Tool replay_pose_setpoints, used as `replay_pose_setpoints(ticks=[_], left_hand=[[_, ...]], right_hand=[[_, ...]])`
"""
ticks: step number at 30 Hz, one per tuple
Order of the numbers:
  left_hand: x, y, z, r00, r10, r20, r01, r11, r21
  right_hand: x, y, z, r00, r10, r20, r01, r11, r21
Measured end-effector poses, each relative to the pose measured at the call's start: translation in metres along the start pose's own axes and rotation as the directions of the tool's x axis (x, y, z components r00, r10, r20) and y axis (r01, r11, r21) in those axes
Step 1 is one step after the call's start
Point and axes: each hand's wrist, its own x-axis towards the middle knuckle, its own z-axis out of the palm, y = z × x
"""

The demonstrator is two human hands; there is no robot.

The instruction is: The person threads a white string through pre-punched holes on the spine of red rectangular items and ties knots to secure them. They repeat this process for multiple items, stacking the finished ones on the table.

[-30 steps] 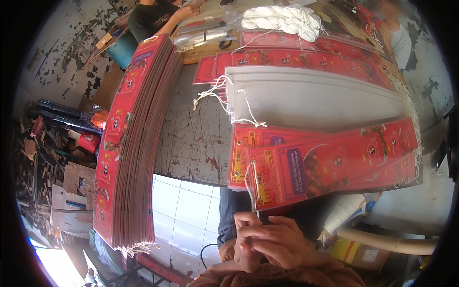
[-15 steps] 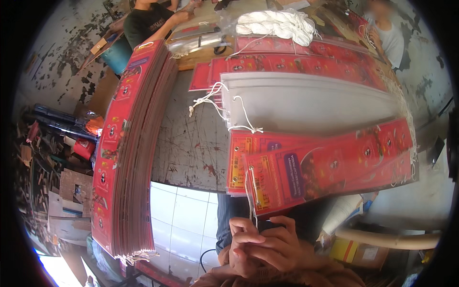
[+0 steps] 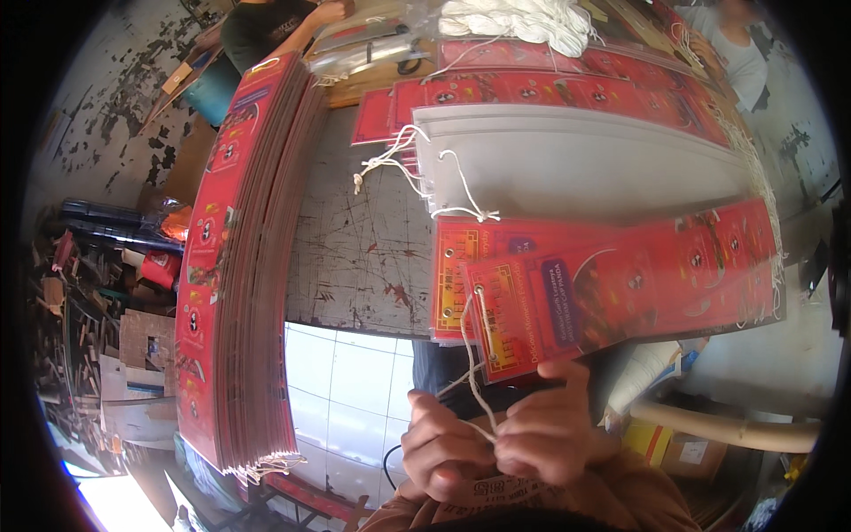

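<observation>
A white string point(image 3: 472, 355) runs from the eyelets at the left end of a long red printed strip point(image 3: 612, 301) down to my hands. My left hand point(image 3: 443, 448) is closed, pinching one length of it. Close beside it, my right hand point(image 3: 542, 434) pinches the string between thumb and fingers below the strip's near corner. The strip looks plastic-covered and lies slanted over another red strip point(image 3: 454, 275) with metal eyelets. Behind these, a pile of strips shows its pale grey backs point(image 3: 576, 164), with a knotted string loop point(image 3: 461, 182) at its left end.
A tall stack of red strips point(image 3: 208, 266) stands on the left of the scratched grey table point(image 3: 355, 239). Further back are more red strips point(image 3: 550, 93) and hanks of white cord point(image 3: 514, 22). Two people point(image 3: 266, 31) are at the far side. A cardboard box point(image 3: 687, 454) is low right.
My hands have moved apart, drawing the string out between them, where before they were together under the strip's corner. The whole view has shifted slightly, so the table's things appear higher.
</observation>
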Motion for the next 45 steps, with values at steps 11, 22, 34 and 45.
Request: replay_pose_setpoints(ticks=[11,22,34,45], left_hand=[[0.023,0.009,-0.001,0.744,-0.667,0.023,0.467,0.496,-0.732],[0.053,0.0,0.002,0.987,-0.079,0.14,-0.029,0.771,0.636],[0.049,-0.015,-0.006,0.98,0.011,0.2,-0.121,0.829,0.545],[0.043,-0.016,0.009,0.997,-0.076,0.005,0.071,0.95,0.305]], right_hand=[[-0.011,0.008,0.015,0.964,-0.013,0.265,-0.068,0.953,0.295],[0.022,0.036,0.008,0.912,0.321,0.257,-0.382,0.893,0.24],[0.03,0.045,0.004,0.859,0.417,0.297,-0.503,0.798,0.333],[0.025,0.038,0.001,0.891,0.316,0.326,-0.396,0.893,0.216]])
